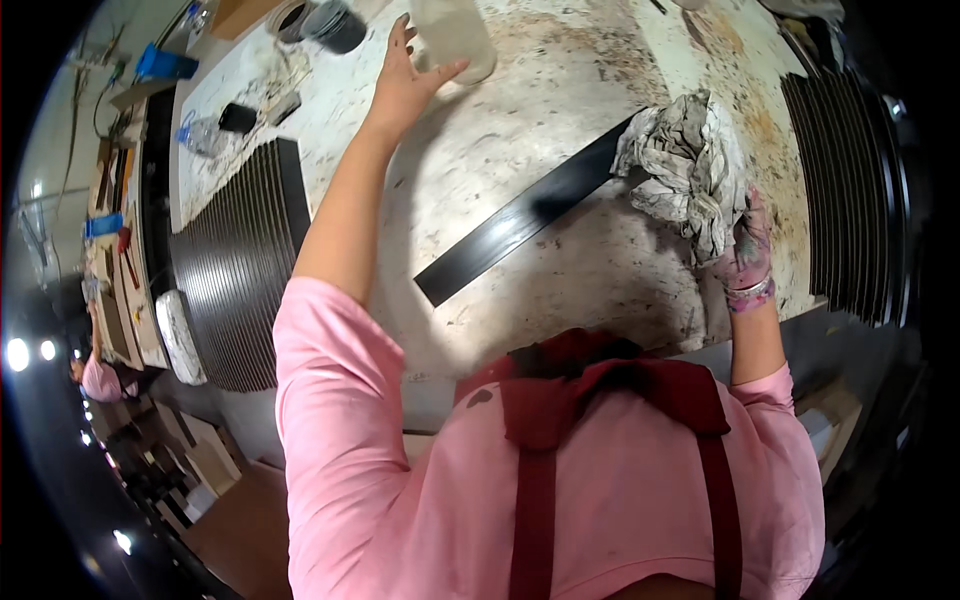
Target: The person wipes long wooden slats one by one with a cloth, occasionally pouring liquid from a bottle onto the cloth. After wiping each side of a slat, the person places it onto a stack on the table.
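Note:
My left hand [408,82] reaches to the far side of the table, fingers spread. Its thumb lies across the lower side of a translucent pale container [452,42], while the other fingers stand apart at the container's left. The container's top is cut off by the picture's edge. At the right, my stained right hand [748,245] is closed on a big crumpled, smudged rag [685,160]; most of the fingers are hidden behind it. A flat, glossy black strip [515,222] lies slantwise on the table, its far right end under or behind the rag.
The stained white table [560,60] carries a stack of dark strips [240,270] at left and another stack [845,200] at right. At the far left are a dark cup [335,28], a clear plastic bottle [203,136] and a small black block [238,118]. Another person [100,378] is farther left.

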Demonstrator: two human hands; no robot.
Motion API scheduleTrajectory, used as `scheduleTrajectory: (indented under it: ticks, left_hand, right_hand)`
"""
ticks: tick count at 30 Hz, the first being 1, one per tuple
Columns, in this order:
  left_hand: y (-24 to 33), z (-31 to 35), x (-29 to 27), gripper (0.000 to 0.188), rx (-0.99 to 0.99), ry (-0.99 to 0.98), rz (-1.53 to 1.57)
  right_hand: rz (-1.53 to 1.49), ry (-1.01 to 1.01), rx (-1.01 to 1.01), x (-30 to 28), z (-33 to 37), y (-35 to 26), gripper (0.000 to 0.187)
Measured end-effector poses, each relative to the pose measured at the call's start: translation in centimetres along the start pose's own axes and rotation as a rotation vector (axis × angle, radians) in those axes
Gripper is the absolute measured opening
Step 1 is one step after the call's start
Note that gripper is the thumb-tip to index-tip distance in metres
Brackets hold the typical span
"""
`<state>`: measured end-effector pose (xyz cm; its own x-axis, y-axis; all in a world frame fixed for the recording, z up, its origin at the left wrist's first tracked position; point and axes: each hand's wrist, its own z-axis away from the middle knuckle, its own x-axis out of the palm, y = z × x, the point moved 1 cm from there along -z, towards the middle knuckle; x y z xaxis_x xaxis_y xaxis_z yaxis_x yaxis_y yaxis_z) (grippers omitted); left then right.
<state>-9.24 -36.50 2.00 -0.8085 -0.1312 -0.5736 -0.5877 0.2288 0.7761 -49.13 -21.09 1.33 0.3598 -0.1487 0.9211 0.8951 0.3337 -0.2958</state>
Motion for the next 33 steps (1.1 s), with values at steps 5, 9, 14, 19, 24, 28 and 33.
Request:
scheduleTrajectory:
  ticks: [5,9,14,19,24,28,33]
  left_hand:
    - [1.0,14.9,-6.8,0.076,-0.306,-0.188,-0.050]
    - [2.4,27.1,-5.9,0.091,-0.237,-0.164,-0.273]
    - [1.8,29.1,-2.8,0.090,-0.242,-0.002,-0.206]
    - [1.6,29.0,-3.7,0.089,-0.356,0.047,-0.106]
    - [1.3,29.2,-3.9,0.091,-0.275,0.009,-0.160]
    - [0.6,29.4,-3.0,0.091,-0.365,0.006,-0.113]
    - [-0.3,30.8,-2.9,0.089,-0.386,0.082,0.147]
  right_hand:
    - [0.874,0.194,-0.259,3.8,-1.6,-0.2,0.061]
    - [1.481,0.112,-0.275,5.1,-4.4,4.1,0.053]
    - [1.675,-0.476,-0.012,-0.1,-5.9,19.4,0.027]
    - [2.324,-0.798,-0.221,7.1,-5.3,27.9,0.014]
    - [2.346,-0.437,-1.115,5.8,-8.2,15.1,0.037]
    - [2.695,-0.708,-0.787,4.9,-4.6,26.5,0.023]
    - [2.532,-0.364,-0.269,5.0,-6.7,19.9,0.032]
